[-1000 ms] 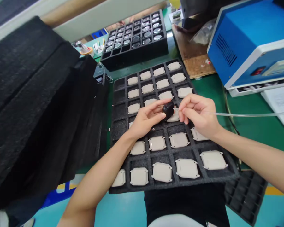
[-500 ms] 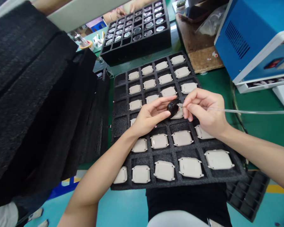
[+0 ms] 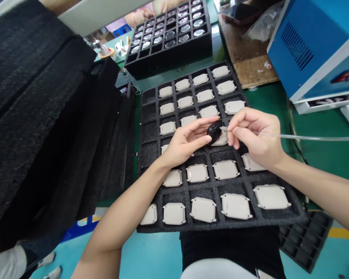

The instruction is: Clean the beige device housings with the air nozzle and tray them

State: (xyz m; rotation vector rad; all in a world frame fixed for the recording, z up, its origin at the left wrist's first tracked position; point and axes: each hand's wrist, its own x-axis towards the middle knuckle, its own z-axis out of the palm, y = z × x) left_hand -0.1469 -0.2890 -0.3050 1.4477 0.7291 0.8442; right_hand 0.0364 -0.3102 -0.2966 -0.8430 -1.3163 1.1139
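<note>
My left hand (image 3: 189, 139) grips a small, rounded black watch case (image 3: 214, 132) between thumb and fingers, above the foam tray. In my right hand (image 3: 254, 133) is a dispensing needle (image 3: 224, 128), pinched near its hub, with its tip at the right edge of the black case. A clear tube (image 3: 314, 137) runs from it off to the right. Below both hands, the black foam tray (image 3: 202, 153) holds rows of beige watch cases (image 3: 226, 169), one to a compartment. Whether the needle tip touches the black case I cannot tell.
A second black foam tray (image 3: 168, 56) with round watch parts stands behind. Black foam sheets (image 3: 40, 97) are stacked tall on the left. At right is a blue machine (image 3: 314, 50), beside a wooden board (image 3: 244, 58). Another person's hands (image 3: 144, 15) show at the back.
The whole view has shifted slightly. Both hands keep the same pose, the black case and needle held together as before.
</note>
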